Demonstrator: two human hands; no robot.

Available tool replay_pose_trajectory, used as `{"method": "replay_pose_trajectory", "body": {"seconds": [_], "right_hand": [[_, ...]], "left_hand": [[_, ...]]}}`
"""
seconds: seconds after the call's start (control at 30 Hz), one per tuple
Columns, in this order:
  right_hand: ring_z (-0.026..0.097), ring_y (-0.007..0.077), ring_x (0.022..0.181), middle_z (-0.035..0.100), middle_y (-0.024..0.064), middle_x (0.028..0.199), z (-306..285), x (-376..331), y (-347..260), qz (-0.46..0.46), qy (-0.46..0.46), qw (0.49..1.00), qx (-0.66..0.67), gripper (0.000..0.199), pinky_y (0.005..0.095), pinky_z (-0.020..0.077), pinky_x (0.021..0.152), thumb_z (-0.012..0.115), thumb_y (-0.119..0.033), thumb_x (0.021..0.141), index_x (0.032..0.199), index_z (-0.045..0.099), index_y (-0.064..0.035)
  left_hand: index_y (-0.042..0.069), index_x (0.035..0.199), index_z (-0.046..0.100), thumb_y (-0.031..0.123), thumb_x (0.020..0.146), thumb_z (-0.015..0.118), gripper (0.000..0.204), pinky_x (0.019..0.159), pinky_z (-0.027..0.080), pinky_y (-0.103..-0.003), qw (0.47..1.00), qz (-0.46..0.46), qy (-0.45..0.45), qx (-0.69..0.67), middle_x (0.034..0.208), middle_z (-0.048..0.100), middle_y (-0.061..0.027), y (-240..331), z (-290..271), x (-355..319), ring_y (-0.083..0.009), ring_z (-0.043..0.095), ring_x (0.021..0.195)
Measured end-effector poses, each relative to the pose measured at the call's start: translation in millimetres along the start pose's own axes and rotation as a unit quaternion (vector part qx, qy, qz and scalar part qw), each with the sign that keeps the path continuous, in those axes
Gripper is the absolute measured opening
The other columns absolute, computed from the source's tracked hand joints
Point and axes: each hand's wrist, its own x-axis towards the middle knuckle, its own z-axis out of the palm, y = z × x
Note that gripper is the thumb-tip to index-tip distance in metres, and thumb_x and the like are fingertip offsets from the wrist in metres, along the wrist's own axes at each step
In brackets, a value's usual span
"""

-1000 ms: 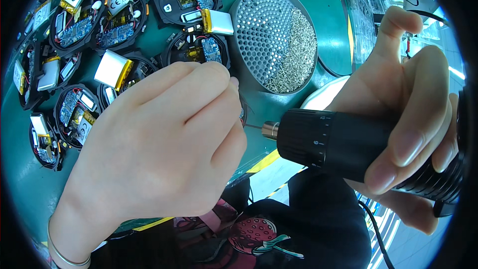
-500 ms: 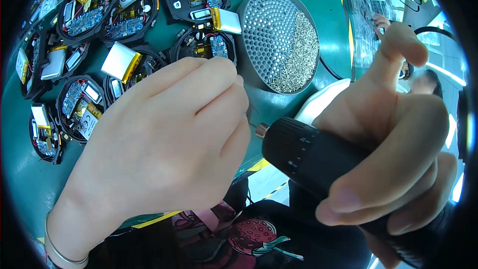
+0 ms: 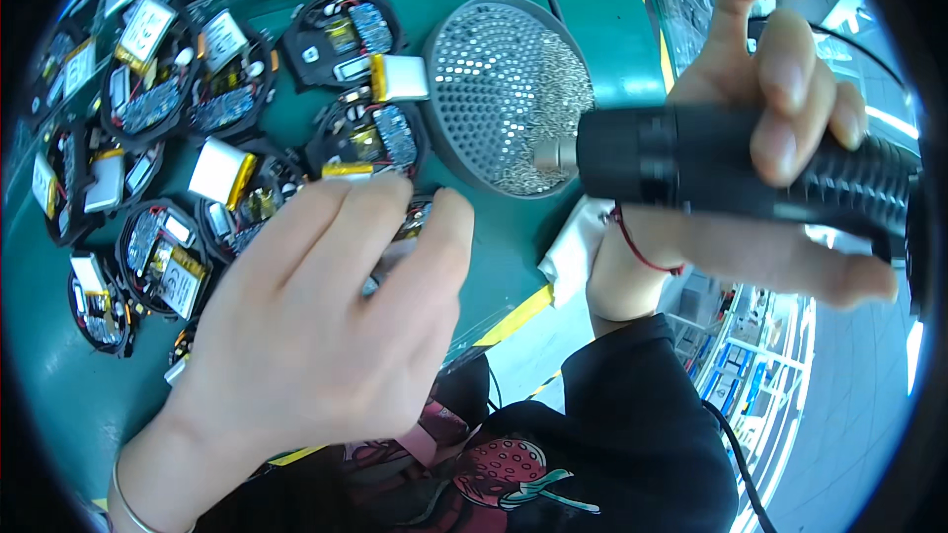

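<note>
My right hand (image 3: 790,89) grips a thick black electric screwdriver (image 3: 681,153), tilted almost level. Its metal nose reaches over the right side of a round grey perforated tray (image 3: 444,128), where many small silvery screws (image 3: 563,89) are heaped; whether the bit touches them cannot be seen. My left hand (image 3: 336,326) is bent around a round black circuit module (image 3: 417,212) at the near side of the table, fingers and thumb closed about it. Only a strip of its board and a pale part show between thumb and forefinger; the rest is covered.
Several similar round black modules (image 3: 153,104) with blue boards and silver battery pouches (image 3: 400,77) lie across the left of the green table (image 3: 504,257). A white cloth or bag (image 3: 573,252) hangs by the yellow-striped edge. Clear plastic packaging (image 3: 681,10) lies beyond at the right.
My right hand has swung the screwdriver up and away from my left hand to the screw tray. My left hand has loosened a little, showing part of the module beneath. The view has shifted.
</note>
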Motion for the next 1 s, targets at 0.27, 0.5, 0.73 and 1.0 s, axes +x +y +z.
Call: {"method": "replay_pose_trajectory", "body": {"seconds": [0.27,0.5,0.73,1.0], "right_hand": [[0.05,0.0243,0.087,0.055,0.0101,0.064,-25,-2,28,-0.055,-0.037,0.993,-0.102,0.021,0.0341,0.0238,0.108,0.029,-0.02,0.103,0.101,0.046,-0.0077],[0.052,0.0249,0.082,0.057,0.0102,0.06,-21,10,33,-0.074,-0.046,0.984,-0.155,0.015,0.0331,0.0278,0.103,0.044,-0.024,0.098,0.101,0.046,-0.0093],[0.054,0.0264,0.083,0.061,0.0119,0.064,-41,15,31,-0.1,-0.143,0.977,-0.12,0.025,0.0348,0.0287,0.103,0.054,-0.033,0.095,0.102,0.046,-0.0101],[0.059,0.018,0.09,0.065,-0.0007,0.066,2,-6,-5,0.016,0.047,0.999,0.013,0.064,0.052,0.0118,0.111,0.065,-0.071,0.069,0.092,0.059,-0.0111]], "left_hand": [[-0.005,0.078,0.063,0.001,0.073,0.067,0.009,0.063,0.052,-0.04,0.98,0.11,-0.008,0.165,0.089,0.058,-0.0155,10,4,-5,-0.0388,0.064,0.09],[0.004,0.084,0.063,0.017,0.081,0.065,0.013,0.082,0.043,-0.044,0.972,0.045,0.019,0.229,0.093,0.06,-0.0102,23,-6,-3,-0.0299,0.063,0.095],[0.008,0.087,0.063,0.039,0.083,0.063,0.031,0.085,0.027,-0.043,0.965,-0.034,-0.006,0.261,0.109,0.061,-0.0071,18,-5,-6,-0.0241,0.052,0.106],[0.013,0.09,0.067,0.039,0.076,0.068,0.03,0.084,0.022,-0.041,0.966,-0.062,-0.014,0.25,0.116,0.061,-0.0053,13,0,-12,-0.0236,0.05,0.105]]}}
